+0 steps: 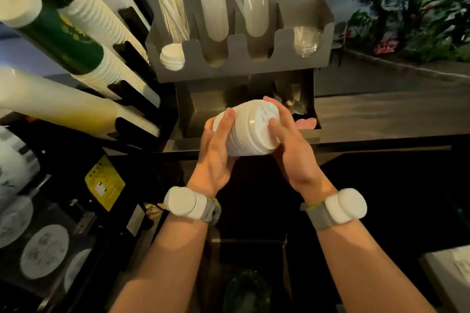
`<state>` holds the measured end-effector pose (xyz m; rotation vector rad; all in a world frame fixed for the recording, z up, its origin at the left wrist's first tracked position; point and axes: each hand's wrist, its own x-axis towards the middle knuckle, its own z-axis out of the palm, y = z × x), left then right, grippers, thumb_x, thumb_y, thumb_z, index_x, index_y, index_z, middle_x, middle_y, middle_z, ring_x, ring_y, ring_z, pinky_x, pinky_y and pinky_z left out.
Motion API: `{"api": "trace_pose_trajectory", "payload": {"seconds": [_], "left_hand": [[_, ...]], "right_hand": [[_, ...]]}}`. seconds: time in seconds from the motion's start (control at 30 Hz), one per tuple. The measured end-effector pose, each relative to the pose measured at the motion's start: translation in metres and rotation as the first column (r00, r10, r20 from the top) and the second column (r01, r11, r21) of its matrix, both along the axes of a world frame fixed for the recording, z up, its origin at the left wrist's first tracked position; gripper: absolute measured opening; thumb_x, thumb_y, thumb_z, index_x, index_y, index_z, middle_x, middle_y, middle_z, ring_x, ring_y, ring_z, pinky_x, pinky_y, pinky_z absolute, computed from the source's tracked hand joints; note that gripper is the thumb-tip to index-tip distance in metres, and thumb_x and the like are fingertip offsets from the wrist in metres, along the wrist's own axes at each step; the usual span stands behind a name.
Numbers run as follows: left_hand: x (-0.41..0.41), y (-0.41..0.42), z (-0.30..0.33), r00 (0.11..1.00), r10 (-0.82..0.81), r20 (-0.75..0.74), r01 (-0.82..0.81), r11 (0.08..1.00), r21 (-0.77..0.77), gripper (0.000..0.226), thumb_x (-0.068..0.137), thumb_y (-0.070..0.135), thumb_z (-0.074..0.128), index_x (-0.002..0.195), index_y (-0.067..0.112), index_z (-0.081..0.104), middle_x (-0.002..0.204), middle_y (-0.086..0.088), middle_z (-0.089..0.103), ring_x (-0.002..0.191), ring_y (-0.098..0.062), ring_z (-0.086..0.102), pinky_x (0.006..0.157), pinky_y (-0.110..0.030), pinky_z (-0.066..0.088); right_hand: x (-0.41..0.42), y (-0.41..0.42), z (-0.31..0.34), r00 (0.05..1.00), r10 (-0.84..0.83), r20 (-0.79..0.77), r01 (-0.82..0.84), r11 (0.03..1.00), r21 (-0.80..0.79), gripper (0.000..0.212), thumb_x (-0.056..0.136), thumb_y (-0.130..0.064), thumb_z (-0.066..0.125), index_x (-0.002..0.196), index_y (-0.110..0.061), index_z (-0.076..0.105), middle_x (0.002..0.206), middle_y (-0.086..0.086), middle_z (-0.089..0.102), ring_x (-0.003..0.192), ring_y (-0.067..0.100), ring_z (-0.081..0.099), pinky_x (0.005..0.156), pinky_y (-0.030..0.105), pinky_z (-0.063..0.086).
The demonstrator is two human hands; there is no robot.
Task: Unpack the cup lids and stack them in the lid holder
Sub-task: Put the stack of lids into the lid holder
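A stack of white cup lids (248, 129) lies on its side between both hands, just in front of the metal lid holder (254, 68). My left hand (216, 150) cups its near end and my right hand (290, 140) grips the far end, fingers over the top lid. The holder's leftmost slot has a short pile of white lids (172, 56). Its rightmost slot has clear lids (306, 40). The two middle slots look empty at the front.
Wrapped straws (216, 0) fill the bins behind the holder. Slanted cup dispensers with white and green cups (76, 40) crowd the left. A grey counter (394, 117) runs to the right, plants behind it. Printed lids (44, 251) lie lower left.
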<state>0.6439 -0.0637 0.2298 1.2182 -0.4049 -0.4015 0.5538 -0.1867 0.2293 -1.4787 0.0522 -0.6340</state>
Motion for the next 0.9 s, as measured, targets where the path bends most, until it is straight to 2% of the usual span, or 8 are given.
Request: {"api": "trace_pose_trajectory", "payload": {"seconds": [0.17, 0.27, 0.47, 0.6, 0.63, 0.73, 0.83, 0.9], "left_hand": [[0.020, 0.000, 0.007, 0.995, 0.026, 0.098, -0.020, 0.998, -0.065, 0.104, 0.072, 0.071, 0.074, 0.148, 0.007, 0.046, 0.139, -0.018, 0.060, 0.129, -0.034, 0.061, 0.099, -0.046, 0.058], [0.033, 0.003, 0.013, 0.975, 0.085, 0.206, -0.083, 0.996, -0.018, 0.095, 0.080, 0.069, 0.059, 0.145, -0.001, 0.048, 0.141, -0.025, 0.059, 0.131, -0.038, 0.059, 0.111, -0.057, 0.048], [0.082, 0.020, 0.041, 0.942, 0.116, 0.315, -0.098, 0.992, -0.073, 0.085, 0.082, 0.069, 0.057, 0.135, 0.003, 0.061, 0.134, -0.024, 0.064, 0.128, -0.038, 0.061, 0.112, -0.060, 0.045], [0.106, 0.021, 0.064, 0.930, 0.176, 0.324, -0.145, 0.982, -0.119, 0.046, 0.079, 0.064, 0.065, 0.100, 0.027, 0.081, 0.112, -0.006, 0.078, 0.117, -0.029, 0.069, 0.107, -0.050, 0.052], [0.115, 0.023, 0.072, 0.909, 0.219, 0.355, -0.194, 0.975, -0.106, 0.044, 0.080, 0.063, 0.065, 0.101, 0.027, 0.082, 0.111, -0.003, 0.079, 0.116, -0.023, 0.070, 0.106, -0.045, 0.053], [0.132, 0.028, 0.087, 0.792, 0.314, 0.524, -0.339, 0.939, -0.051, 0.060, 0.091, 0.054, 0.055, 0.135, 0.015, 0.069, 0.135, -0.002, 0.070, 0.128, -0.012, 0.062, 0.115, -0.037, 0.046], [0.142, 0.031, 0.101, 0.734, 0.276, 0.620, -0.291, 0.953, -0.080, 0.051, 0.102, 0.048, 0.039, 0.140, 0.024, 0.063, 0.139, 0.004, 0.066, 0.133, -0.010, 0.056, 0.119, -0.043, 0.040], [0.146, 0.035, 0.112, 0.736, 0.220, 0.640, -0.192, 0.975, -0.114, 0.055, 0.104, 0.051, 0.033, 0.144, 0.025, 0.060, 0.143, 0.003, 0.063, 0.137, -0.012, 0.053, 0.121, -0.046, 0.037]], "right_hand": [[0.026, 0.005, 0.006, 0.977, 0.213, -0.008, -0.206, 0.956, 0.208, 0.054, 0.097, -0.045, 0.048, 0.142, -0.015, 0.050, 0.139, 0.013, 0.059, 0.130, 0.032, 0.055, 0.114, 0.057, 0.036], [0.041, 0.013, 0.012, 0.980, 0.200, 0.001, -0.196, 0.960, 0.198, 0.054, 0.099, -0.044, 0.045, 0.142, -0.012, 0.050, 0.138, 0.013, 0.060, 0.129, 0.031, 0.056, 0.115, 0.057, 0.036], [0.076, 0.029, 0.047, 0.993, 0.114, 0.006, -0.114, 0.990, 0.081, 0.049, 0.095, -0.047, 0.051, 0.136, -0.021, 0.055, 0.131, 0.006, 0.065, 0.125, 0.025, 0.060, 0.110, 0.050, 0.044], [0.100, 0.032, 0.075, 0.997, 0.073, 0.011, -0.073, 0.995, 0.068, 0.034, 0.098, -0.045, 0.051, 0.123, -0.026, 0.064, 0.120, 0.003, 0.072, 0.115, 0.022, 0.067, 0.097, 0.042, 0.054], [0.108, 0.034, 0.082, 0.999, 0.042, 0.008, -0.043, 0.998, 0.052, 0.030, 0.098, -0.046, 0.051, 0.117, -0.029, 0.066, 0.116, 0.001, 0.074, 0.112, 0.021, 0.068, 0.098, 0.043, 0.054], [0.125, 0.039, 0.095, 0.999, -0.039, -0.010, 0.039, 0.999, 0.009, 0.024, 0.097, -0.050, 0.051, 0.104, -0.035, 0.068, 0.108, -0.006, 0.075, 0.109, 0.019, 0.068, 0.104, 0.052, 0.049], [0.140, 0.046, 0.115, 0.998, -0.063, 0.030, 0.064, 0.998, -0.016, 0.028, 0.090, -0.056, 0.055, 0.104, -0.035, 0.069, 0.110, -0.003, 0.075, 0.108, 0.020, 0.069, 0.102, 0.054, 0.051], [0.151, 0.049, 0.133, 0.995, -0.081, 0.060, 0.082, 0.996, -0.023, 0.031, 0.084, -0.058, 0.058, 0.101, -0.036, 0.072, 0.110, -0.001, 0.076, 0.106, 0.022, 0.070, 0.096, 0.055, 0.054]]}}
